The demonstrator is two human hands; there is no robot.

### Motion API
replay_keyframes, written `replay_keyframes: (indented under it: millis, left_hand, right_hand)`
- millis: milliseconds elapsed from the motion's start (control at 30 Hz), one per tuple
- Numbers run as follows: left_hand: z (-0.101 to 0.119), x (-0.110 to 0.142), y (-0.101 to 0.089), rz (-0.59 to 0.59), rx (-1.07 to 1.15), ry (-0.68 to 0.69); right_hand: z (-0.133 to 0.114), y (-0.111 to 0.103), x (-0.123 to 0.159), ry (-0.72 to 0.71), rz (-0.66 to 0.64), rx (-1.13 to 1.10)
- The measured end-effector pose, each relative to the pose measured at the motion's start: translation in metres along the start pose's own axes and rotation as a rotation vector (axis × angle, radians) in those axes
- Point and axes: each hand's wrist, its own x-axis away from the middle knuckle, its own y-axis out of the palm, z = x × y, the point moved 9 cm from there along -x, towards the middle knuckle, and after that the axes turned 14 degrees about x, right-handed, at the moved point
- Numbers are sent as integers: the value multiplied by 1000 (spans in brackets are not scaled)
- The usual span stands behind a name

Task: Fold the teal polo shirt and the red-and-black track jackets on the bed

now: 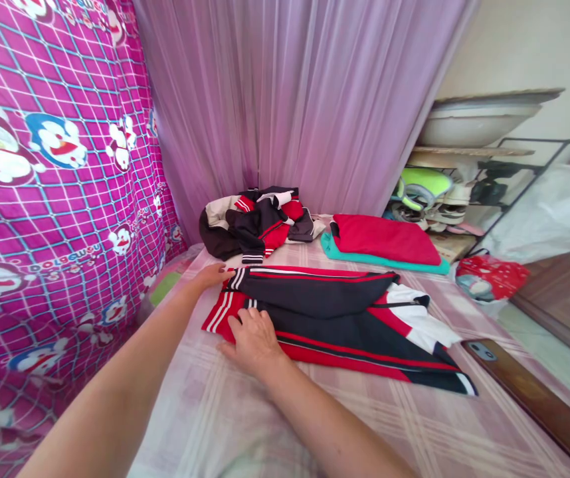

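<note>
A black, red and white track jacket (pixel 325 318) lies flat on the bed, its long sleeves laid across the body and their striped cuffs pointing left. My left hand (pixel 212 274) reaches to the far cuff, fingers stretched out and touching its edge; the fingertips show only in part. On the near cuff and the red striped hem rests my right hand (pixel 254 337), open, fingers spread and slightly bent, palm down. Behind the jacket sits a rumpled heap of dark, red and white clothes (pixel 265 226).
Folded red and teal clothing (pixel 384 242) lies at the back right. A brown phone (pixel 534 398) is on the bed's right side. Purple curtains (pixel 295 99) hang behind, and a pink patterned cloth (pixel 66 199) hangs at left. A shoe rack (pixel 504 186) stands beyond the bed.
</note>
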Motion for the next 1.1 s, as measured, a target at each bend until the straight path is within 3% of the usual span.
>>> replay_keyframes:
  millis: [233, 433, 533, 667, 767, 900, 1033, 1100]
  left_hand:
    - [7, -17, 19, -232, -11, -18]
    - [21, -14, 18, -305, 77, -79]
    - [52, -14, 13, -337, 147, -74]
    - [127, -16, 18, -370, 198, 4]
    - [189, -16, 48, -442, 160, 46]
    - [256, -12, 116, -502, 95, 85]
    - [282, 1, 185, -582, 14, 99]
    - [283, 7, 204, -620, 1, 119]
  right_hand:
    - [-9, 13, -15, 91, -143, 61]
    - [12, 5, -14, 162, -157, -50]
    - [37, -7, 1, 225, -10, -194]
    - [80, -18, 40, 359, 246, -428]
    - [115, -14, 74, 524, 358, -616]
    - [148, -8, 118, 700, 436, -789]
    - [168, -9, 158, 804, 402, -732]
    - [178, -9, 177, 843, 394, -691]
